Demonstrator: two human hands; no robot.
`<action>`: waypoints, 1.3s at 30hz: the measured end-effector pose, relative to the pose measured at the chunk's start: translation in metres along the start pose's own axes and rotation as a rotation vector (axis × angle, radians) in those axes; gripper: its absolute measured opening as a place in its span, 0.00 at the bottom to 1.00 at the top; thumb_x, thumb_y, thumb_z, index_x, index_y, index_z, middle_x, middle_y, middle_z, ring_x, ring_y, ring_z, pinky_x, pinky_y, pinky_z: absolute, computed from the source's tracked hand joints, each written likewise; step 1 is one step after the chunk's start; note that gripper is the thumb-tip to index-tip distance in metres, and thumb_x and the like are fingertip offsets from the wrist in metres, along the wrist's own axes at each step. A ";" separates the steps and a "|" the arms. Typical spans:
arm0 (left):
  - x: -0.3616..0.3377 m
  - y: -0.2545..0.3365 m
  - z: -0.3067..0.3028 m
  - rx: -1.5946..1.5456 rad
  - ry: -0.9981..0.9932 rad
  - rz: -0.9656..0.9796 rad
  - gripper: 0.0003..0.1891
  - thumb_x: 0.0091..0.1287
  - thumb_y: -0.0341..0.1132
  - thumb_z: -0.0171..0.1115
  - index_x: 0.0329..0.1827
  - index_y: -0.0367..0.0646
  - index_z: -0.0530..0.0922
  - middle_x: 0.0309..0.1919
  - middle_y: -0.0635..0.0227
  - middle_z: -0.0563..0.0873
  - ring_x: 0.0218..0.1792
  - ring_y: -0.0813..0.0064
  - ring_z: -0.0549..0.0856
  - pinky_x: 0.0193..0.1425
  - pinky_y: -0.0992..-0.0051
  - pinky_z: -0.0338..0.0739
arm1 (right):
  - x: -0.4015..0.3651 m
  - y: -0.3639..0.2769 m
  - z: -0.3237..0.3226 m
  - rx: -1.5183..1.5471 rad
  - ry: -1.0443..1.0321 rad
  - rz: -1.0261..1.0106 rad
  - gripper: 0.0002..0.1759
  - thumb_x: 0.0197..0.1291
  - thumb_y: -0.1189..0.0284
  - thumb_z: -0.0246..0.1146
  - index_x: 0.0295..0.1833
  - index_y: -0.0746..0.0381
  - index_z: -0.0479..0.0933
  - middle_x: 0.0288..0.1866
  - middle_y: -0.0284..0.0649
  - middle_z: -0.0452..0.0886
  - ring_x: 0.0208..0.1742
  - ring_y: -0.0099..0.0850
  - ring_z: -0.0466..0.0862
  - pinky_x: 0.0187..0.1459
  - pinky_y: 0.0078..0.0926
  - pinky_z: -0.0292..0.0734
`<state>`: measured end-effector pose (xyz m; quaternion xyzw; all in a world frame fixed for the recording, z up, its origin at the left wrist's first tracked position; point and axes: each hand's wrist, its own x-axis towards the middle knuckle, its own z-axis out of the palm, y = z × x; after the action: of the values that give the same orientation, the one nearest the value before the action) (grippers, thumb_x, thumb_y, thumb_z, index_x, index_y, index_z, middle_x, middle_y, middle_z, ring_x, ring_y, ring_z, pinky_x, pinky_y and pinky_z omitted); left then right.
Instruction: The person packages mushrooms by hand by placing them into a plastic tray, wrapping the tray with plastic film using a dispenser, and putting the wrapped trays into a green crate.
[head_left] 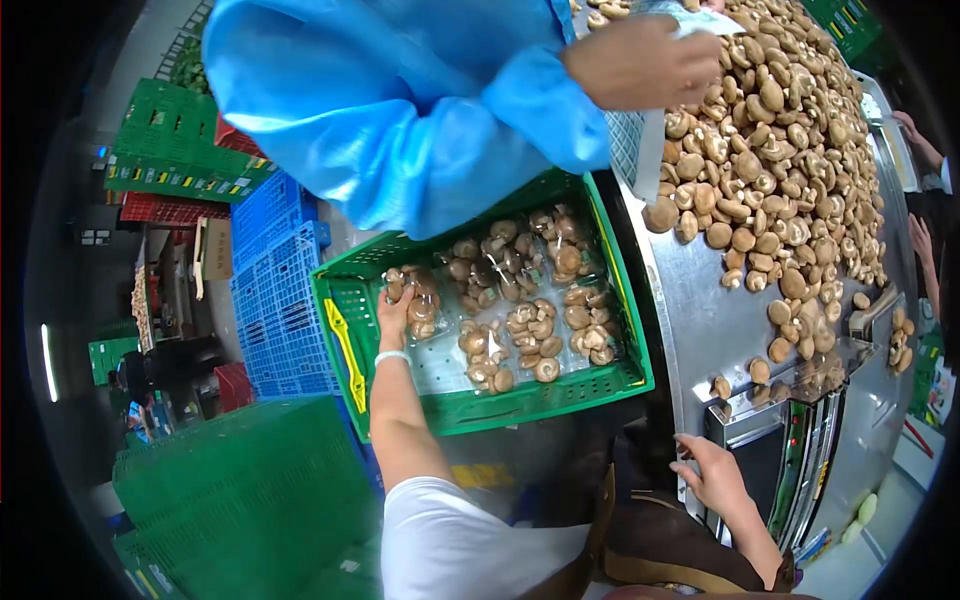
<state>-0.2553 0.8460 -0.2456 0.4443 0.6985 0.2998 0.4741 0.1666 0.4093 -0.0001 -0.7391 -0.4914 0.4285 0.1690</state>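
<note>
My left hand reaches into the green crate, fingers closed on a clear pack of mushrooms at the crate's left end. Several more clear packs of brown-capped mushrooms lie in rows beside it. A bare patch of crate floor shows just below the held pack. My right hand hangs at the near edge of the steel table, next to a metal-framed machine. Its fingers are loosely bent and apart, with nothing in them.
Loose mushrooms are heaped over the table. Across from me a person in a blue sleeve holds a hand over the heap. Blue crates and green crates stand at left. Other people's hands show at far right.
</note>
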 end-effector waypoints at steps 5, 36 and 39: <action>0.060 -0.068 0.002 0.519 0.145 0.200 0.39 0.62 0.47 0.75 0.71 0.36 0.68 0.59 0.53 0.81 0.58 0.61 0.80 0.64 0.66 0.75 | 0.009 0.000 0.010 -0.105 -0.049 -0.080 0.19 0.60 0.66 0.69 0.55 0.61 0.77 0.41 0.45 0.83 0.44 0.47 0.84 0.44 0.41 0.79; -0.638 0.268 0.772 0.375 -1.639 0.727 0.29 0.76 0.50 0.57 0.69 0.35 0.72 0.56 0.62 0.83 0.55 0.71 0.81 0.60 0.71 0.74 | -0.299 0.326 -0.151 0.587 1.285 0.450 0.25 0.69 0.64 0.63 0.66 0.65 0.71 0.58 0.49 0.82 0.56 0.37 0.83 0.57 0.36 0.77; -0.663 0.247 0.856 0.439 -1.608 0.886 0.34 0.75 0.54 0.56 0.70 0.32 0.71 0.57 0.55 0.83 0.59 0.64 0.80 0.64 0.70 0.72 | -0.276 0.407 -0.183 0.619 1.335 0.465 0.31 0.70 0.59 0.63 0.71 0.67 0.66 0.64 0.53 0.78 0.59 0.38 0.82 0.59 0.35 0.77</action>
<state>0.7261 0.3488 -0.0926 0.8221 -0.0299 -0.0819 0.5626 0.5078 0.0133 -0.0389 -0.8444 0.0248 0.0342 0.5341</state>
